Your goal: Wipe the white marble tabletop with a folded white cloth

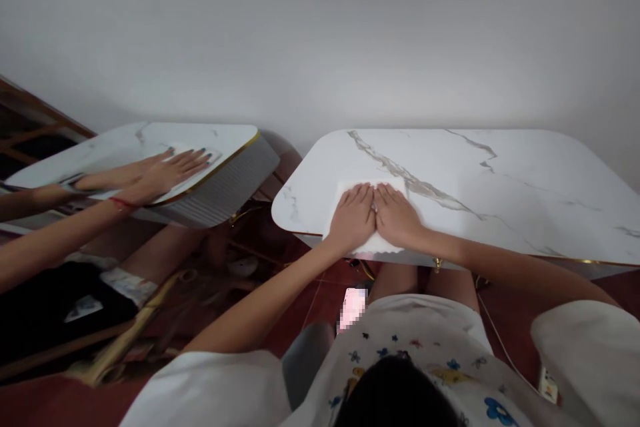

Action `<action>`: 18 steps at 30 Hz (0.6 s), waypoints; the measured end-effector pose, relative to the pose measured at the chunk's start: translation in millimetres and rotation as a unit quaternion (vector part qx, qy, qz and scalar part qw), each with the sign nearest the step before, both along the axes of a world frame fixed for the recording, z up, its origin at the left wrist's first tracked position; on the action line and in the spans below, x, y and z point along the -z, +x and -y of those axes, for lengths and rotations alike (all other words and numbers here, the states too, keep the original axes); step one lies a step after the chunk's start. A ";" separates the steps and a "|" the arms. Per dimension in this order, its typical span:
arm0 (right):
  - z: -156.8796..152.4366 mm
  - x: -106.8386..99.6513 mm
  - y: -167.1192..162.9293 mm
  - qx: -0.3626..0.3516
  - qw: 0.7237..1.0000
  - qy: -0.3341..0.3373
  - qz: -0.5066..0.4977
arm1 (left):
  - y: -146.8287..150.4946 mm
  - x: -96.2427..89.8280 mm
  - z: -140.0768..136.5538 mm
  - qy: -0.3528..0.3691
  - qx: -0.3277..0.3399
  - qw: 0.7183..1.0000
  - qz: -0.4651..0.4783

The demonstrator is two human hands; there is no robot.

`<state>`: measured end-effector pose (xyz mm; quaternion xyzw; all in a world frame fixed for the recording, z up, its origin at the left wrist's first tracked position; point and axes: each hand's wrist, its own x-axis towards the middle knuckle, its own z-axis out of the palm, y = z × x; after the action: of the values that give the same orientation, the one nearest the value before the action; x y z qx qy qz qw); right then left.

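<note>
Both my hands lie flat, side by side, on a white cloth (383,243) near the left front edge of a white marble-patterned tabletop (500,180). The fingers of my left hand (353,217) point away from me and rest on the cloth. My right hand (397,217) lies close against it, its fingers stretched out on the same cloth. Part of the cloth hangs over the table's front edge. Neither hand grips the cloth; the palms press on it from above.
To the left, another person's hands (173,170) rest on a similar white table (115,147) with a gold edge. A pink phone-like object (351,309) is below the table. A power strip (549,387) with a cable lies on the red floor (320,290). A wall (350,33) stands behind both tables.
</note>
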<state>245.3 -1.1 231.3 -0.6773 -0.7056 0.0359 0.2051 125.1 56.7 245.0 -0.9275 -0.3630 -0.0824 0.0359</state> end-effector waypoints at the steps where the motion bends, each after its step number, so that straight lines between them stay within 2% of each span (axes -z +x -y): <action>1: 2.2 2.4 9.4 0.003 1.000 0.005 0.002 | 9.2 -0.9 2.4 -0.004 0.005 1.000 -0.001; 4: -3.2 7.4 40.0 0.016 1.000 0.013 0.021 | 38.4 -1.8 -4.1 -0.012 0.027 1.000 0.005; 7: -25.1 8.0 69.2 0.021 0.998 0.018 0.052 | 66.3 -0.5 -26.9 -0.014 0.049 0.999 0.019; 12: -81.9 3.5 104.8 0.012 0.996 0.020 0.084 | 102.4 3.5 -83.2 0.000 0.060 0.996 0.062; 18: -150.9 2.7 122.1 0.025 0.995 0.018 0.092 | 122.3 8.0 -154.8 0.002 0.060 0.993 0.106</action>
<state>367.4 149.8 228.7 -0.6914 -0.7048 -0.0440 0.1525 247.4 211.5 237.0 -0.9337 -0.3080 -0.1827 -0.0063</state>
